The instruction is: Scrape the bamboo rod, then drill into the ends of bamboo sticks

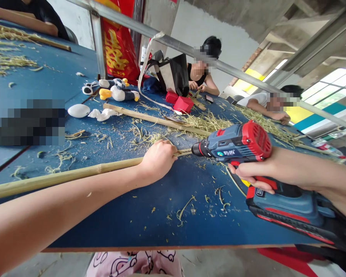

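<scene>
My left hand [157, 159] is closed round a long bamboo stick [60, 179] that lies across the blue table [150, 215], gripping it near its right end. My right hand [265, 171] is wrapped round the handle of a red and blue cordless drill [236, 142]. The drill's nose points left and meets the tip of the stick just beyond my left fingers. The drill's battery base [294, 211] hangs below my right wrist.
A second bamboo stick [155, 120] lies farther back among straw-like shavings [207, 122]. Toy ducks [118, 92], a white egg shape [79, 110], red boxes [183, 104] and a black bag [173, 75] sit beyond. Two other people sit at the far side. A metal rail [190, 50] crosses overhead.
</scene>
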{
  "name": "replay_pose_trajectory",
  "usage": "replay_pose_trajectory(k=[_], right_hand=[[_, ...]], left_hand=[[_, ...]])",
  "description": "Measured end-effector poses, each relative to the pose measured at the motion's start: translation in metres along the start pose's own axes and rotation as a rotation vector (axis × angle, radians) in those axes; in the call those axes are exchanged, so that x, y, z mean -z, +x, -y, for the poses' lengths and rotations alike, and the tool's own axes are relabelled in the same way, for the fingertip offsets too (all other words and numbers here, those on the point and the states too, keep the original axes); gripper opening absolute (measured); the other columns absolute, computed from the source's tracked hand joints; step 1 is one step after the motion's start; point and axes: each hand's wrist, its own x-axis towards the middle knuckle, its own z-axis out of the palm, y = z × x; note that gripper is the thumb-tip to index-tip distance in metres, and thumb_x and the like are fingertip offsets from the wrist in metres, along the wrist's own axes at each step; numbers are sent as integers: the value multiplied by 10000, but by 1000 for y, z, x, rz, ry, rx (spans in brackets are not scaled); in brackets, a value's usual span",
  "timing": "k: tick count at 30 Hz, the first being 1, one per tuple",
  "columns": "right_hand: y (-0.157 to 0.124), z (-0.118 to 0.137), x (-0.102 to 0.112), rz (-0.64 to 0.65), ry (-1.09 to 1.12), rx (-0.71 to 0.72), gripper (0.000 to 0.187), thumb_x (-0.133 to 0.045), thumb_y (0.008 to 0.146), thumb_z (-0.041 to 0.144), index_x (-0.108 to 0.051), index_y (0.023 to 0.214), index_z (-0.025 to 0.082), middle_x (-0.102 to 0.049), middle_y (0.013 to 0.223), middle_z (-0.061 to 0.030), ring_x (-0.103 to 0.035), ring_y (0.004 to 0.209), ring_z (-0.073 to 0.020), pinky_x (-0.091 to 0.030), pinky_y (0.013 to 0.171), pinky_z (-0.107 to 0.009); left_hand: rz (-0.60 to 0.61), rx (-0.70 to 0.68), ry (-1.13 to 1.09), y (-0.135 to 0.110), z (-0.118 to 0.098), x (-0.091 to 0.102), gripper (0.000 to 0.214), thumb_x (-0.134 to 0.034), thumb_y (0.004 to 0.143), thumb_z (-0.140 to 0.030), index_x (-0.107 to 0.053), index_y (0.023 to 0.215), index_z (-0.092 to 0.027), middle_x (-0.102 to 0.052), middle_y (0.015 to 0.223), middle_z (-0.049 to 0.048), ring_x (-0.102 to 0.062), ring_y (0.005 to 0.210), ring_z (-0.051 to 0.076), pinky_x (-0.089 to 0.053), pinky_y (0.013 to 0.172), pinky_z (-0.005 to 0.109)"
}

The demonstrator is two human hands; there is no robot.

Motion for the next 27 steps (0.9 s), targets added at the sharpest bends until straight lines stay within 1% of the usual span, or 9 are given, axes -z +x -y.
replay_pose_trajectory(k=[2, 5, 7, 12, 16, 21, 27], right_hand=[[0, -1, 0, -8, -6, -5, 280, -557, 769, 339, -496, 517, 231, -448, 398, 32, -391, 440, -128, -458, 631, -319], [1, -4, -1, -7, -3, 13, 235, -562, 783, 349, -550, 584, 223, -454, 406, 38, -385, 437, -131, -453, 598, -316], [2, -5, 0, 5, 15, 43, 231, -559, 797, 348, -553, 602, 224, -459, 418, 39, -393, 445, -135, -459, 601, -317], [3, -7, 2, 34, 28, 73, 248, -557, 793, 324, -531, 566, 227, -461, 431, 28, -412, 465, -140, -458, 598, -315], [3, -6, 2, 23, 33, 58, 284, -550, 800, 328, -499, 539, 229, -466, 444, 22, -415, 465, -135, -450, 587, -312], [2, -3, 0, 20, 40, 46, 246, -547, 786, 332, -525, 563, 229, -453, 434, 32, -394, 449, -131, -448, 560, -301], [2, 0, 0, 13, 48, 48, 283, -562, 763, 312, -497, 501, 227, -455, 427, 25, -400, 453, -126, -461, 566, -300]], left_hand=[[4, -1, 3, 0, 0, 0, 132, -651, 923, -191, -767, 870, -153, -720, 890, 93, -676, 904, 231, -547, 878, 348], [4, -2, 1, 0, 0, 1, 139, -644, 925, -187, -763, 865, -148, -720, 889, 93, -676, 905, 228, -545, 880, 345], [4, -1, -2, 0, 0, 2, 141, -642, 926, -186, -763, 865, -148, -719, 890, 92, -676, 911, 229, -545, 878, 344], [14, 1, -2, 0, -1, 2, 138, -648, 926, -197, -764, 869, -150, -717, 894, 91, -675, 921, 236, -544, 880, 348], [7, 3, 0, 0, -1, 2, 135, -652, 924, -198, -762, 861, -152, -715, 893, 92, -674, 911, 235, -545, 867, 347], [-5, -9, -4, 0, 0, 0, 145, -643, 927, -190, -754, 842, -154, -716, 881, 90, -673, 903, 230, -545, 859, 343], [11, -1, -3, 0, 0, 1, 137, -646, 928, -194, -762, 874, -145, -720, 906, 100, -674, 932, 243, -542, 877, 353]])
